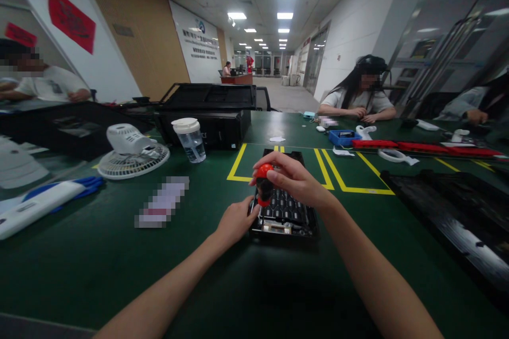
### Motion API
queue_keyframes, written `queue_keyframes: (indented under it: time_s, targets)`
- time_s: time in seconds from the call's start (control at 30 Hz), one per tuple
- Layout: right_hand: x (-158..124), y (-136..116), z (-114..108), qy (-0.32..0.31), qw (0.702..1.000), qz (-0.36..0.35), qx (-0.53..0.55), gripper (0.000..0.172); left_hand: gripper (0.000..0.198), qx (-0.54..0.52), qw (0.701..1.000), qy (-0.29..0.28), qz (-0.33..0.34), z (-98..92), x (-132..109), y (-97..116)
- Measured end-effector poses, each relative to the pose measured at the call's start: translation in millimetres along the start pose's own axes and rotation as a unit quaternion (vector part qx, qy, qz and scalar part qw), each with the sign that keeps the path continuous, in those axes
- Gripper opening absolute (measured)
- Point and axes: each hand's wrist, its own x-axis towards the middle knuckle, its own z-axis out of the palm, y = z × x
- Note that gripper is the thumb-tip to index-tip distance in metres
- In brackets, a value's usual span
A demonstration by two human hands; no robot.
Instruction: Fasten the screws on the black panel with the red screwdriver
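Note:
My right hand point(296, 176) is wrapped round the top of a screwdriver point(264, 184) with a red and black handle. The screwdriver stands nearly upright, its shaft pointing down at the near left corner of a black housing point(290, 206). That housing lies on the green table and has rows of dark cells and a shiny metal piece point(274, 228) along its near edge. My left hand point(237, 219) grips the housing's left side, its thumb close to the screwdriver's shaft. The fingers beyond the edge are partly hidden.
Left of me are a white fan point(133, 156), a lidded cup point(191, 140) and a blurred flat item point(163, 202). Black cases point(204, 124) stand behind. A dark panel point(449, 222) lies right, near a blue tray point(342, 137). People sit across the table.

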Motion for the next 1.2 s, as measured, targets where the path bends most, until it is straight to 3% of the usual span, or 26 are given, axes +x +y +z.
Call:
queue_keyframes:
  time_s: [0.83,1.2]
  targets:
    - [-1.1,-4.4,3.3,0.053,0.993,0.016,-0.106,0.022,0.034,-0.014,1.0,-0.007,-0.013,-1.7,0.3,3.2]
    - [1.1,-3.8,8.1,0.086,0.974,0.003,-0.207,0.022,0.035,-0.004,1.0,-0.01,-0.013,-1.4,0.6,3.1]
